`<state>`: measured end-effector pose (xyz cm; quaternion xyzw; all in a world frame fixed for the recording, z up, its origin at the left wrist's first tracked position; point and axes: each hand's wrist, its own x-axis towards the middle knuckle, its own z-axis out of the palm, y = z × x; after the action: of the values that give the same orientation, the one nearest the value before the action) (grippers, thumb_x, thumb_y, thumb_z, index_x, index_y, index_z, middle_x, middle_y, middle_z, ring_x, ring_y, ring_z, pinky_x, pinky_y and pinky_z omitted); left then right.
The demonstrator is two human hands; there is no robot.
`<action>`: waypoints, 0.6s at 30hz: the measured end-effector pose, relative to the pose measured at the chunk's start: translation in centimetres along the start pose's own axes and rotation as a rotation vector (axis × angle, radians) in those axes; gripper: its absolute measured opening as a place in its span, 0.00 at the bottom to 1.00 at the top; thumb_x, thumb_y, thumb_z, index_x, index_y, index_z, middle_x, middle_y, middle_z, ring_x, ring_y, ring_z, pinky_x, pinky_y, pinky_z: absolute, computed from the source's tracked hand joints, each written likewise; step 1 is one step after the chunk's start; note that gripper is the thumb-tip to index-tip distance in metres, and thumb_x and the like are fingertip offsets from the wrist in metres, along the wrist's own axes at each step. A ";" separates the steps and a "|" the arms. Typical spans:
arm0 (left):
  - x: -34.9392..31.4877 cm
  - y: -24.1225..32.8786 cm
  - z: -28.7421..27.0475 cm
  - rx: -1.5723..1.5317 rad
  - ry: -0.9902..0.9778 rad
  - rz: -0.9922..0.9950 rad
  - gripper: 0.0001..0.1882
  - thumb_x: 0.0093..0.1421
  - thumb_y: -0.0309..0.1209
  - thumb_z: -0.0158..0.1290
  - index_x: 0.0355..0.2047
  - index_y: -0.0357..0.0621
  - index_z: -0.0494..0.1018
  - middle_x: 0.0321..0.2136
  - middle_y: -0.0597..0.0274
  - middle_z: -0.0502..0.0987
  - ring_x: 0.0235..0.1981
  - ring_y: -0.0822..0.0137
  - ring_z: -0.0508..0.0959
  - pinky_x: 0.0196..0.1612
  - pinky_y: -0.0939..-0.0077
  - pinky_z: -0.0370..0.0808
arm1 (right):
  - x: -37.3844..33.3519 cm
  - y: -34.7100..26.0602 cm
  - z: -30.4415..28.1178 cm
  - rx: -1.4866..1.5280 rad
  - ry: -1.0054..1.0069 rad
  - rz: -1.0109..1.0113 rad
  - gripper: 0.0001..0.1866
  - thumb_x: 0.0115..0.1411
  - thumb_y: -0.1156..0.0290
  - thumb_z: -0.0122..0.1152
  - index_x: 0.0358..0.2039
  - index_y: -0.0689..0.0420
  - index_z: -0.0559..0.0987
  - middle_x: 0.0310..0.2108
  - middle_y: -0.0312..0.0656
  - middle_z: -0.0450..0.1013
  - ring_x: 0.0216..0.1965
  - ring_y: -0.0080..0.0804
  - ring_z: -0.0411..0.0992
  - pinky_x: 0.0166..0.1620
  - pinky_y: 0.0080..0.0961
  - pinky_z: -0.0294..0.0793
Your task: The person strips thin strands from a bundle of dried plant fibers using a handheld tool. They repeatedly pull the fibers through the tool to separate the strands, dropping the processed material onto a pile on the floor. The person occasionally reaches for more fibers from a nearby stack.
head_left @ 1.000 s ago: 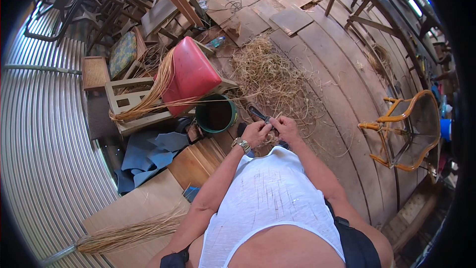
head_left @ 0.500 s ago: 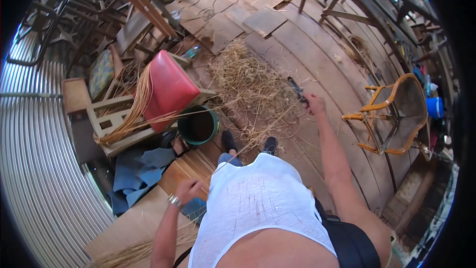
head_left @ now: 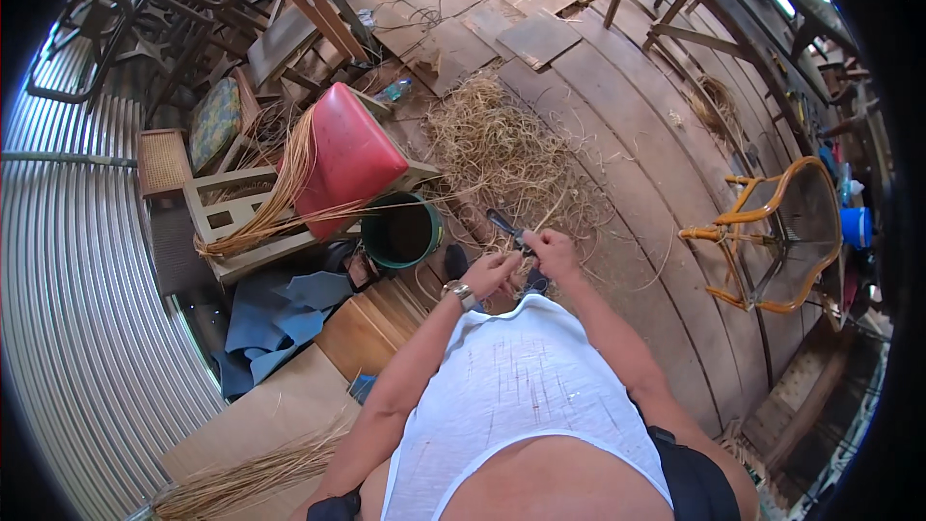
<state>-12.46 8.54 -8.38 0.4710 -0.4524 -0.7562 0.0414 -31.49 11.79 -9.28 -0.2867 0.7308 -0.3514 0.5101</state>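
Observation:
In front of my shirt, my two hands are close together. My right hand [head_left: 557, 256] is closed around a dark knife-like tool [head_left: 503, 223], whose dark end points up and to the left. Just left of it, my left hand [head_left: 489, 276], with a metal watch on the wrist, has its fingers pinched on a thin rattan strip, mostly hidden by the fingers. Beyond them, a tangled heap of pale rattan shavings [head_left: 497, 140] lies on the plank floor. Long rattan strips [head_left: 289, 178] drape over a red cushion [head_left: 349, 159] on a wooden chair frame, to the left.
A dark green bucket [head_left: 401, 232] stands left of my feet. Blue sheet material [head_left: 280, 323] and wooden boards [head_left: 371, 328] lie nearer. More rattan strips [head_left: 246, 482] are at lower left. A rattan-framed chair [head_left: 786, 232] stands right; stacked dark chair frames [head_left: 145, 29] fill the far left.
My right hand has come in from the far right with the tool. My left hand has moved forward and right from beside my body, and the two hands now meet.

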 end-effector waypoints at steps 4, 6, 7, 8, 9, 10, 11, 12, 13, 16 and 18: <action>-1.7 1.1 0.9 0.409 0.245 0.265 0.19 0.63 0.43 0.48 0.26 0.39 0.73 0.20 0.57 0.75 0.20 0.66 0.72 0.25 0.70 0.68 | 0.2 -0.2 0.4 -0.073 0.003 0.025 0.21 0.54 0.54 0.63 0.18 0.59 0.74 0.12 0.38 0.70 0.13 0.23 0.70 0.17 0.23 0.67; -5.2 0.6 -0.7 0.606 0.271 0.364 0.16 0.62 0.41 0.49 0.28 0.40 0.73 0.21 0.51 0.73 0.20 0.61 0.72 0.26 0.68 0.68 | 1.3 -0.6 -1.3 -0.007 -0.009 0.108 0.21 0.55 0.54 0.62 0.19 0.59 0.75 0.12 0.39 0.70 0.13 0.23 0.70 0.16 0.23 0.67; -6.8 -0.3 -2.3 0.705 0.254 0.416 0.14 0.62 0.40 0.50 0.29 0.40 0.73 0.21 0.48 0.72 0.21 0.57 0.72 0.27 0.67 0.69 | 2.9 -0.7 -3.0 -0.040 -0.007 0.086 0.20 0.55 0.54 0.61 0.20 0.59 0.76 0.12 0.38 0.70 0.12 0.23 0.69 0.16 0.22 0.66; -10.2 0.9 -2.9 0.676 0.250 0.351 0.14 0.62 0.39 0.49 0.30 0.39 0.73 0.21 0.49 0.73 0.22 0.54 0.73 0.27 0.66 0.68 | 4.4 -0.3 -5.2 -0.069 0.006 0.056 0.20 0.56 0.54 0.61 0.21 0.59 0.77 0.11 0.38 0.70 0.12 0.23 0.69 0.15 0.22 0.66; -13.2 -1.2 -4.8 0.647 0.232 0.213 0.14 0.61 0.38 0.49 0.28 0.39 0.73 0.21 0.49 0.72 0.23 0.52 0.72 0.27 0.66 0.68 | 5.9 -0.4 -7.2 -0.020 0.082 0.044 0.18 0.55 0.55 0.63 0.21 0.58 0.76 0.12 0.36 0.69 0.11 0.22 0.67 0.14 0.21 0.63; -17.0 -1.4 -6.2 0.700 0.267 0.189 0.15 0.62 0.41 0.48 0.31 0.42 0.75 0.25 0.48 0.75 0.27 0.52 0.75 0.30 0.64 0.70 | 7.5 -0.3 -9.5 0.029 0.159 0.034 0.16 0.54 0.56 0.64 0.21 0.56 0.76 0.13 0.34 0.68 0.10 0.20 0.64 0.12 0.20 0.60; -20.6 -3.2 -8.5 0.821 0.269 0.012 0.14 0.61 0.40 0.49 0.33 0.42 0.76 0.25 0.49 0.76 0.27 0.52 0.76 0.31 0.65 0.70 | 9.4 0.2 -12.5 0.042 0.261 0.072 0.16 0.54 0.56 0.64 0.22 0.56 0.76 0.13 0.34 0.68 0.10 0.20 0.63 0.12 0.20 0.59; -24.3 -7.6 -12.0 0.766 0.313 -0.007 0.14 0.60 0.40 0.49 0.32 0.42 0.77 0.25 0.48 0.76 0.28 0.52 0.76 0.31 0.63 0.70 | 10.9 0.8 -15.3 0.062 0.362 0.109 0.16 0.54 0.56 0.63 0.23 0.56 0.76 0.13 0.35 0.68 0.09 0.20 0.63 0.11 0.20 0.57; -28.5 -10.5 -14.2 0.850 0.416 -0.116 0.15 0.60 0.41 0.49 0.32 0.41 0.77 0.26 0.47 0.76 0.29 0.52 0.76 0.32 0.63 0.70 | 11.4 0.4 -17.7 0.016 0.383 0.097 0.16 0.55 0.55 0.63 0.24 0.55 0.76 0.12 0.35 0.68 0.09 0.20 0.62 0.11 0.20 0.57; -38.4 -19.8 -20.4 0.908 0.557 -0.555 0.19 0.58 0.45 0.51 0.34 0.40 0.77 0.31 0.46 0.78 0.35 0.50 0.77 0.40 0.60 0.72 | 9.9 -1.7 -19.6 -0.062 0.364 0.049 0.16 0.56 0.54 0.62 0.24 0.55 0.75 0.12 0.35 0.67 0.08 0.19 0.61 0.11 0.19 0.56; -39.4 -26.7 -22.3 1.044 0.523 -0.685 0.21 0.57 0.47 0.51 0.36 0.40 0.77 0.35 0.47 0.78 0.40 0.50 0.77 0.44 0.59 0.72 | 8.4 -1.7 -18.4 -0.105 0.323 0.052 0.18 0.56 0.53 0.62 0.22 0.55 0.75 0.12 0.34 0.67 0.09 0.19 0.62 0.12 0.19 0.58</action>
<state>35.72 29.06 -4.35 0.7135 -0.5587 -0.2699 -0.3253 -51.46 8.36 -8.16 -0.2336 0.8279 -0.3409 0.3792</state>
